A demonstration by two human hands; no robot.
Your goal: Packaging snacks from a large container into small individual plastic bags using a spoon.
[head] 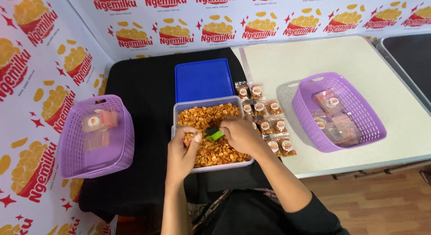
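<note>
Over the clear tub (179, 110) at the middle of the black-clothed bench (148, 91), both hands worked above a bed of small orange-brown fried snacks (215, 147). The left hand (182, 149) held a small clear pouch (189, 137) at the tub's left edge, fingers closed around it, mouth apparently up and already part filled; how far could not be told. The right hand (240, 134) had its fingers clamped on a green scoop (214, 134), which lay just over the snacks and pointed toward the pouch. Judgement: the snacks were light, dry, loose and brittle, likely to crumble if pressed and to spill off a tilted scoop, so scooping suited them better than pinching. The pouch was thin, soft film, slippery and limp; it looked best held near the mouth, kept open by finger and thumb, with the filled bottom hanging. The scoop was stiff plastic, light, gripped by its short handle. A blue lid (203, 78) lay flat behind the tub, touching or just beside its far rim. Filled packets (265, 116) with round labels lay in rows just right of the tub, on the edge of the pale bench (314, 59). A purple basket (350, 93) well to the right held more packets; a second purple basket (72, 167) to the left held a few empty-looking pouches. A printed backdrop (40, 73) with a snack pattern closed off the rear and left.
</note>
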